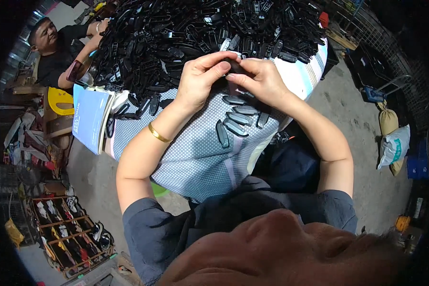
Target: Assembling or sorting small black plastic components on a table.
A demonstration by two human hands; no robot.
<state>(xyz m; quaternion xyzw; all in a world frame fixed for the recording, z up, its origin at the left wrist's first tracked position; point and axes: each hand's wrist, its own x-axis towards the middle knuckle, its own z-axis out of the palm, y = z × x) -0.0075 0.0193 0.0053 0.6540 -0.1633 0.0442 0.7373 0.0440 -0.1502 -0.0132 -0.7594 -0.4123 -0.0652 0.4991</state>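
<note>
My left hand and my right hand meet above the cloth-covered table, thumbs and fingertips pinched together. Between them is a small dark plastic piece, mostly covered by the fingers, so its exact kind cannot be made out. A big heap of black plastic parts lies just beyond my hands. Nearer to me, several long black plastic pieces with rounded ends lie apart from the heap on the patterned cloth. A gold bangle circles my left wrist.
A thick blue-covered book rests at the table's left edge, near a yellow stool. Across the heap at far left, another person reaches into the parts. Sacks stand on the floor at right; a shoe rack is at lower left.
</note>
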